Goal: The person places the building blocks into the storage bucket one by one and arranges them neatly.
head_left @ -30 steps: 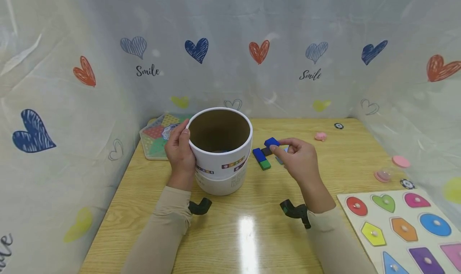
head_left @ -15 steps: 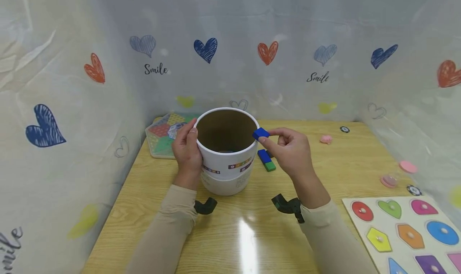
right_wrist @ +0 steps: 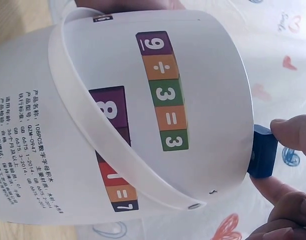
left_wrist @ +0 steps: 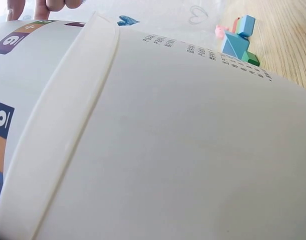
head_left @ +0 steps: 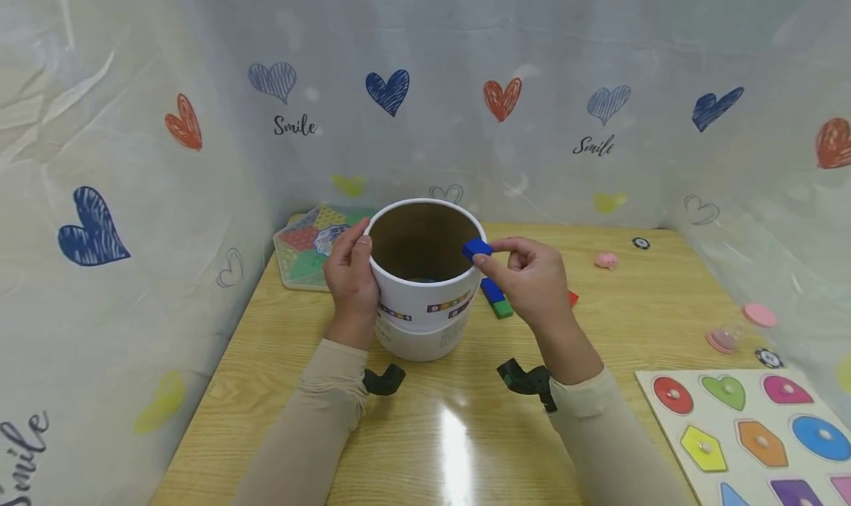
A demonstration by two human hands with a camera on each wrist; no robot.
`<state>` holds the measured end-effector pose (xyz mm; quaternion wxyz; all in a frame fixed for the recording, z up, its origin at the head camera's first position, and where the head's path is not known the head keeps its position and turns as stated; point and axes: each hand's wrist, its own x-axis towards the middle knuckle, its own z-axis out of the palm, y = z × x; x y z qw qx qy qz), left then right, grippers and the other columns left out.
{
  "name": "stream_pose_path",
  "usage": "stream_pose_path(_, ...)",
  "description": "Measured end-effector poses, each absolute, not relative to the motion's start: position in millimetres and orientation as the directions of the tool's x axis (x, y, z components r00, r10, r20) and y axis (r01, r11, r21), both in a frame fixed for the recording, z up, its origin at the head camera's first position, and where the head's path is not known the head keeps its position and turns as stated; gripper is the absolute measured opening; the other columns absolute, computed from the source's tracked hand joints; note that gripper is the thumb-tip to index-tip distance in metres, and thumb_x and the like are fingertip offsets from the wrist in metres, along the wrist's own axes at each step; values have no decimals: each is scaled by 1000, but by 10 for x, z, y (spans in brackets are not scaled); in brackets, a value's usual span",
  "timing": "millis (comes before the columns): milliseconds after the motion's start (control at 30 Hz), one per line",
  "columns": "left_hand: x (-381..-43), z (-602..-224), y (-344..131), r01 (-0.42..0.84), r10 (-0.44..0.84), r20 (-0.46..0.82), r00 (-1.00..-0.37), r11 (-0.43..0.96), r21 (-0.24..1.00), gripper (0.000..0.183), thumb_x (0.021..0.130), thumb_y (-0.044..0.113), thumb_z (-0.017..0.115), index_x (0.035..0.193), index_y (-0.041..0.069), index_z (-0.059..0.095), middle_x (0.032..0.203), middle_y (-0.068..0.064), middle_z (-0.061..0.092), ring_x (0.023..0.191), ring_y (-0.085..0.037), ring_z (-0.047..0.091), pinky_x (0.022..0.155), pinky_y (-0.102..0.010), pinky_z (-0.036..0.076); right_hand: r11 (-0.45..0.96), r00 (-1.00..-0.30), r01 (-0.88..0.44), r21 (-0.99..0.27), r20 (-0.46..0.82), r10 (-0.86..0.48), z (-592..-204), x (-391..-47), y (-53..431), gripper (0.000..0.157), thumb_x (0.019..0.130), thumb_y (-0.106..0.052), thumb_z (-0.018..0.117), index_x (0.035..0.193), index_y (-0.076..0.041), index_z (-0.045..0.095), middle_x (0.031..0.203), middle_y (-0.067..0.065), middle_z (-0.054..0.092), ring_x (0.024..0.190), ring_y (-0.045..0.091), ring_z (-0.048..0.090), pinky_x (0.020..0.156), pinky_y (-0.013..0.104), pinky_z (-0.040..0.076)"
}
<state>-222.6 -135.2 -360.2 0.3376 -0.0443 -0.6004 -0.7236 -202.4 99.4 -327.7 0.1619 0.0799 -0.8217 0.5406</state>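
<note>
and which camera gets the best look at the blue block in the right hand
The right wrist view: it shows the blue block largest, pinched in the right hand by the white bucket. The head view shows it smaller, though in a brighter blue; the left wrist view does not show it.

A puzzle board [head_left: 705, 415] sits near right on the worktop [head_left: 259, 410]; beyond it, a chip [head_left: 769, 357] and pink-ended hourglass [head_left: 722, 339]; farther back, a pink figure [head_left: 606, 261]; far left, a patterned case [head_left: 301, 258]; behind, heart-printed sheeting [head_left: 432, 144]
</note>
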Motion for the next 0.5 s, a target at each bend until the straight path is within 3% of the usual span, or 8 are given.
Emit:
stream_pose_path(333, -2233, -3621, -1338, 539, -432, 473, -768, -38, 841, 32, 93, 7, 49, 119, -4, 62, 122, -16, 59, 114, -20, 54, 96, -35, 44, 388, -916, -334, -859, 392, 81, -3286, -2021, 1127, 33, 75, -40, 77, 97, -15, 74, 54, 6, 35, 43, 19, 33, 35, 29, 25)
stream_pose_path(500, -2245, -3627, -1356, 537, -428, 476, -768, -27, 843, 32, 93, 8, 48, 120, -4, 62, 122, -17, 59, 114, -20, 54, 96, -35, 44, 445, -947, -220, -868, 299, 114, -3616, -2160, 1338, 39, 75, -47, 76, 97, -14, 74, 53, 3, 36, 41, 17, 32, 34, 28, 26)
